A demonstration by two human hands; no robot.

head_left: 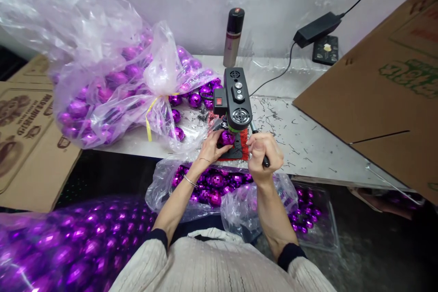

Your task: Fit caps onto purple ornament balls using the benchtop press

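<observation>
A black bench machine (pixel 238 96) with two round vents and a red switch stands on the white table. Under its front end, my left hand (pixel 212 147) holds a shiny purple ball (pixel 227 137) between thumb and fingers. To the right, my right hand (pixel 265 155) is closed round the black-tipped lever handle (pixel 266 161) of the machine. A red mat (pixel 245 142) lies beneath the machine's dark base. Below both hands, an open plastic bag (pixel 160 187) holds several faceted purple balls.
Tied bags of purple balls (pixel 116 77) lie at the left of the table (pixel 308 146). A spray can (pixel 233 39) stands behind the machine. Cardboard boxes (pixel 376 100) flank both sides. A power adapter (pixel 318 29) and a clear bin (pixel 330 223) are at the right.
</observation>
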